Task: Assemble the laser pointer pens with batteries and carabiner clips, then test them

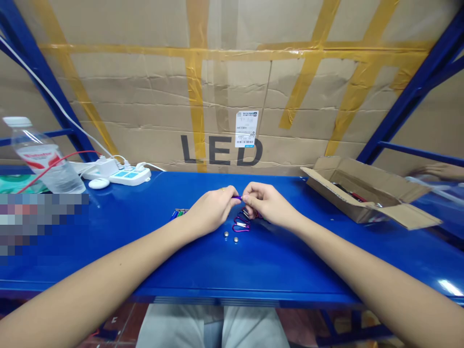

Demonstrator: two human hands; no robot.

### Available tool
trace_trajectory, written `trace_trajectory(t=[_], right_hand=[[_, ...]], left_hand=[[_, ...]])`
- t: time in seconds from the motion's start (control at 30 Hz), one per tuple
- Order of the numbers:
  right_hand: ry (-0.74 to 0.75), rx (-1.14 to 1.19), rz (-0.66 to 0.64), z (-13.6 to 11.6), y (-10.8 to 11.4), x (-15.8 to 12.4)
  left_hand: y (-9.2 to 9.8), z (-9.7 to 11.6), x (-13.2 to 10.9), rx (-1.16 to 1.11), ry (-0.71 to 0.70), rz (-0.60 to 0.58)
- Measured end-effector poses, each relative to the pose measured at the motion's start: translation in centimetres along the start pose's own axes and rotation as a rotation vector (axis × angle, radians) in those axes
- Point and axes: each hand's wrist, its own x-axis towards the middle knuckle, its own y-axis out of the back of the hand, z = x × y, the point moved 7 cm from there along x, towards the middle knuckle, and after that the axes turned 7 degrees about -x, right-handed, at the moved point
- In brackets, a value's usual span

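My left hand (212, 208) and my right hand (266, 203) meet over the middle of the blue table (232, 261). Between their pinched fingertips they hold a small purple carabiner (237, 197). Below the fingers more carabiners (242, 224) lie on the table, purple and pink ones. Two small silver button cells (231, 236) lie just in front of them. A few more coloured carabiners (179, 212) show to the left, partly hidden behind my left hand.
An open cardboard box (366, 195) stands at the right. At the left are a water bottle (43, 157), a white power strip (126, 175) with cables and a white oval object (98, 183). Taped cardboard forms the back wall. Another person's hand (440, 171) shows at far right.
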Motion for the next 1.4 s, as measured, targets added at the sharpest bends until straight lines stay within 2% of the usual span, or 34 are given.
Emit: trace_trajectory(t=[0.1, 0.2, 0.33, 0.43, 0.5, 0.6, 0.77, 1.0, 1.23, 1.33, 1.4], right_hand=[[-0.033, 0.023, -0.022, 0.5, -0.2, 0.0], [-0.041, 0.029, -0.039, 0.6, -0.4, 0.0], [-0.013, 0.019, -0.037, 0.0, -0.2, -0.1], [0.001, -0.008, -0.034, -0.4, 0.1, -0.2], [0.009, -0.026, -0.034, -0.6, 0.1, -0.3], [0.008, -0.032, -0.018, -0.7, 0.0, -0.3], [-0.029, 0.0, -0.023, 0.0, -0.3, -0.1], [-0.11, 0.209, -0.057, 0.8, -0.7, -0.3], [-0.207, 0.385, -0.106, 1.0, -1.2, -0.4], [-0.207, 0.347, -0.115, 0.9, -1.0, -0.4], [-0.145, 0.228, -0.093, 0.4, -0.7, -0.3]], left_hand=[[0.0, -0.1, -0.1, -0.024, -0.014, -0.05], [0.1, 0.5, -0.1, -0.038, -0.076, -0.051], [0.6, 1.3, 0.1, -0.027, -0.096, 0.025], [0.8, 1.3, 0.3, -0.003, -0.06, 0.091], [0.7, 1.1, 0.4, 0.002, -0.05, 0.095], [0.7, 0.7, 0.5, -0.025, -0.029, 0.053], [0.3, -0.1, 0.3, -0.102, 0.06, -0.088], [0.6, 0.7, 0.0, -0.054, -0.097, -0.016], [0.7, 1.6, 0.0, 0.143, -0.198, 0.025], [0.7, 1.5, 0.1, 0.185, -0.196, 0.012], [0.9, 1.5, 0.1, 0.134, -0.178, 0.005]])
